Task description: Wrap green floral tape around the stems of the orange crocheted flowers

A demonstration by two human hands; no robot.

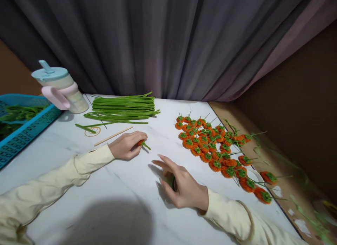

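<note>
My left hand [129, 145] is closed over a small orange fuzzy pumpkin-like ornament [140, 142], near the middle of the white table. Its green stem [146, 146] sticks out to the right, past my fingertips. Lower and to the right is my right hand [181, 185], thumb and fingers spread apart. A small dark green thing [174, 183] shows in the hollow of that hand, mostly hidden; I cannot tell what it is. Many similar orange ornaments [203, 147] with green tops and thin stems lie in a cluster to the right.
Green pipe cleaners [122, 108] lie bundled at the back. Before them are a thin wooden stick [113, 136] and a rubber band [92, 131]. A lidded tumbler [64, 88] stands at the back left beside a blue basket [34, 132]. A grey curtain [158, 44] hangs behind.
</note>
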